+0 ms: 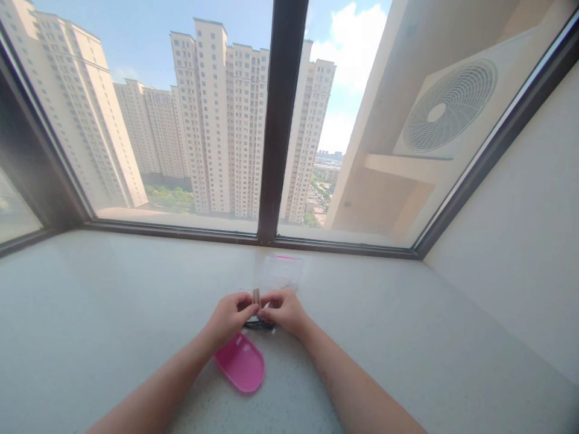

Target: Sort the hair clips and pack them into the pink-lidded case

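Both hands meet over the pale sill, at the lower middle of the head view. My left hand [232,315] pinches a small tan piece [256,297] between thumb and fingers. My right hand [284,310] closes on the same piece from the other side. The piece stands roughly upright; its lower part is hidden by the fingertips. Just below the hands lies a dark, thin bundle [259,325], partly covered by them. A pink oval tray [246,366] rests nearer to me, its upper left edge behind my left hand.
A clear plastic bag [283,271] with a pink strip lies beyond my right hand, small bits inside. The speckled white sill [136,301] runs up to a dark window frame [266,240]. A white wall [520,241] rises on the right.
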The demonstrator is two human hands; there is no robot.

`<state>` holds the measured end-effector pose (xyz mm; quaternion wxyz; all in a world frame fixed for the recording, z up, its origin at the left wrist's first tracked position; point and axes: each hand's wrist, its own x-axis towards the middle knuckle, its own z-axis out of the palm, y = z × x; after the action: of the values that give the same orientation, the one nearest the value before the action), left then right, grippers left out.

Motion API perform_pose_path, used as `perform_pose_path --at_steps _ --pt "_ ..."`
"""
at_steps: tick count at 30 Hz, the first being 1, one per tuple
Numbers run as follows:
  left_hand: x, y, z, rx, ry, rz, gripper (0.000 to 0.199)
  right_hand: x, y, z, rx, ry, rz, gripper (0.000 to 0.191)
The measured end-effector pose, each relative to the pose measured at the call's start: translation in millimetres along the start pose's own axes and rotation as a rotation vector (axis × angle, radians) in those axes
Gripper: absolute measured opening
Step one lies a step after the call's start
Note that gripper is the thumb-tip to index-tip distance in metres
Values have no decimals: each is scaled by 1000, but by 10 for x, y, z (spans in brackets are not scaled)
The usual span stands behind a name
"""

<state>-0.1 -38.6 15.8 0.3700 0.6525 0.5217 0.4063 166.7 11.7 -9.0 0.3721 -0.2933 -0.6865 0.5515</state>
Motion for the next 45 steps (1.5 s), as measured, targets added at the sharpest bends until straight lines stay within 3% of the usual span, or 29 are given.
perform_pose_path --at_steps 23,45 --pt "-5 57 -43 14 -37 24 24 5 -5 -14 40 -19 26 34" --pt "-21 95 -38 -23 38 -21 25 -11 -80 -17 -47 -52 -18 35"
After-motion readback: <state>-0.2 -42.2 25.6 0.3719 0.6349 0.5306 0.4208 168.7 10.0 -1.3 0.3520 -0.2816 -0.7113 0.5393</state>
